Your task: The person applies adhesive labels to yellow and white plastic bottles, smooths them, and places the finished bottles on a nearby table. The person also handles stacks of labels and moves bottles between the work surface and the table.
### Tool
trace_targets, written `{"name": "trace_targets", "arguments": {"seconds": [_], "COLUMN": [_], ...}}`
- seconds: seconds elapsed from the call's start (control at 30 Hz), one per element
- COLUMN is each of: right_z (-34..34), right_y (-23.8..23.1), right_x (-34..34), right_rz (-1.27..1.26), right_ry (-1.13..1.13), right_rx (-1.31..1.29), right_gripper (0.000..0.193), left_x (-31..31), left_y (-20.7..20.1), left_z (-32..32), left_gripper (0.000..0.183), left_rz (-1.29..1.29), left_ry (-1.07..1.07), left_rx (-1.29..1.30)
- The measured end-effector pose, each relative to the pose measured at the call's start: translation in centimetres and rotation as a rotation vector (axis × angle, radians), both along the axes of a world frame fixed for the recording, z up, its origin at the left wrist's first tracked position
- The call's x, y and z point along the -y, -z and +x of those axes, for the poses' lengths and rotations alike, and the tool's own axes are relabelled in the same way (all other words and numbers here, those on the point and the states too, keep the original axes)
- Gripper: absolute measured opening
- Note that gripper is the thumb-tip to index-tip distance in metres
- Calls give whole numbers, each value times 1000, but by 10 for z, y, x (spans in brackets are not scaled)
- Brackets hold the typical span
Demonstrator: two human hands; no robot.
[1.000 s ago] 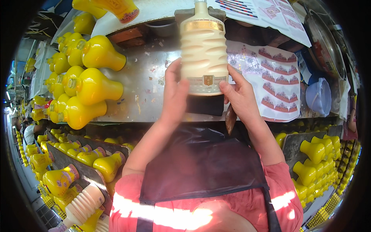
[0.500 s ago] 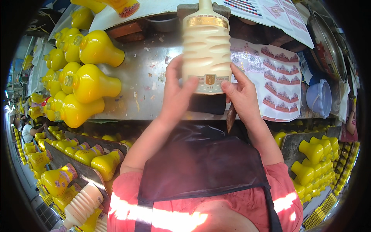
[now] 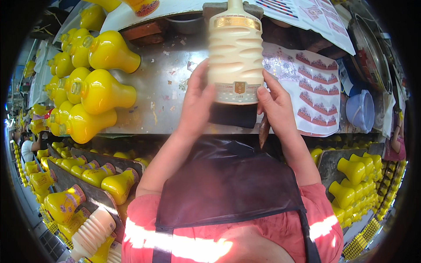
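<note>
A cream bottle (image 3: 234,57) with wavy ribs, a gold band and a small crest label lies with its neck pointing away from me, against a grey rest (image 3: 215,8). My left hand (image 3: 197,103) is at its left side, fingers along the edge and thumb slightly blurred by the lower corner. On the right, my right hand (image 3: 277,103) grips the lower side with thumb and fingers. A brown tapered thing (image 3: 264,131) juts out below that hand; whether it is held cannot be told. Beneath the bottle's base shows a dark cloth or pad (image 3: 232,115).
Glossy yellow bottles (image 3: 107,92) lie stacked on the metal table (image 3: 158,101) at left. A decal sheet (image 3: 318,96) and a lilac bucket (image 3: 360,111) are at right. Racks of yellow bottles (image 3: 118,186) stand on both sides, with another ribbed cream bottle (image 3: 94,230) at lower left.
My left thumb has shifted left, off the bottle's lower front to its edge. The crest label has moved slightly right, as if the bottle turned a little. My right hand keeps its hold.
</note>
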State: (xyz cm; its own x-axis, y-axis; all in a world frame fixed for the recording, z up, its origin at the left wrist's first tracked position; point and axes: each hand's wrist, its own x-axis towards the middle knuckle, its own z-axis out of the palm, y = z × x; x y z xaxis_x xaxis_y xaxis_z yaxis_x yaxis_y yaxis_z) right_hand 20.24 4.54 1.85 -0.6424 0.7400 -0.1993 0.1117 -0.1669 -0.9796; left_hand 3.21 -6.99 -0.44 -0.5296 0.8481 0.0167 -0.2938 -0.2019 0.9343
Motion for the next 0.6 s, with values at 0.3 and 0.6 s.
{"name": "trace_targets", "arguments": {"seconds": [0.3,0.6], "right_z": [-3,-4], "right_y": [1,2], "right_x": [2,3], "right_rz": [-13,-7], "right_ry": [21,31], "right_rx": [-6,-11], "right_gripper": [72,73], "left_x": [-2,-3], "left_y": [1,1], "left_z": [1,0], "left_gripper": [63,62], "left_rz": [-18,4], "left_ry": [-12,-5], "left_rx": [-28,-19]}}
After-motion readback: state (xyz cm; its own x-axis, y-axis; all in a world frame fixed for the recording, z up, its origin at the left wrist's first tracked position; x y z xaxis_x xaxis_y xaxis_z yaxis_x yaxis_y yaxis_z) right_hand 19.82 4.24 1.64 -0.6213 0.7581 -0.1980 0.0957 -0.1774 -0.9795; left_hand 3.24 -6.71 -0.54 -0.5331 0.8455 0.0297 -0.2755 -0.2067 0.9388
